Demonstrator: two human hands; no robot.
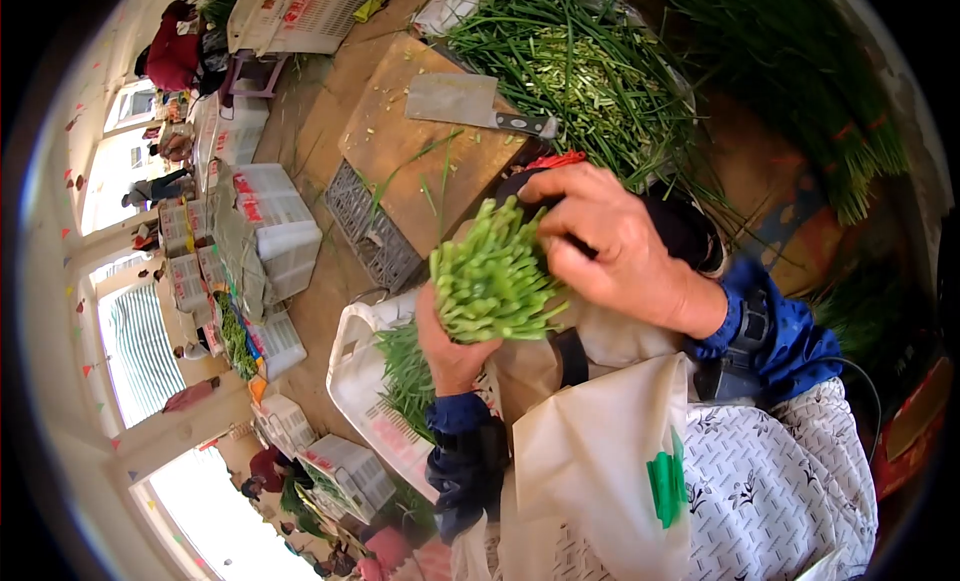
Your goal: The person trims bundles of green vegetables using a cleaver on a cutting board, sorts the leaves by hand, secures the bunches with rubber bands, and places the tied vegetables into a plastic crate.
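My left hand (455, 353) is wrapped round a bunch of chives (495, 276), their cut stem ends facing up towards me. The leafy part hangs below over a white plastic basket (345, 356). My right hand (615, 246) is at the right edge of the bunch, its fingers bent and drawn together in a pinch. What the pinch holds, if anything, is too small to make out. Beyond the hands, a cleaver (455, 99) with a black handle lies flat on a wooden chopping board (390, 131) strewn with green scraps.
A heap of cut green trimmings (600, 91) is piled right of the board. More long bundles of greens (850, 161) lie at the far right. A grey plastic crate (370, 231) stands under the board's near edge. White crates (285, 221) and several people are on the left.
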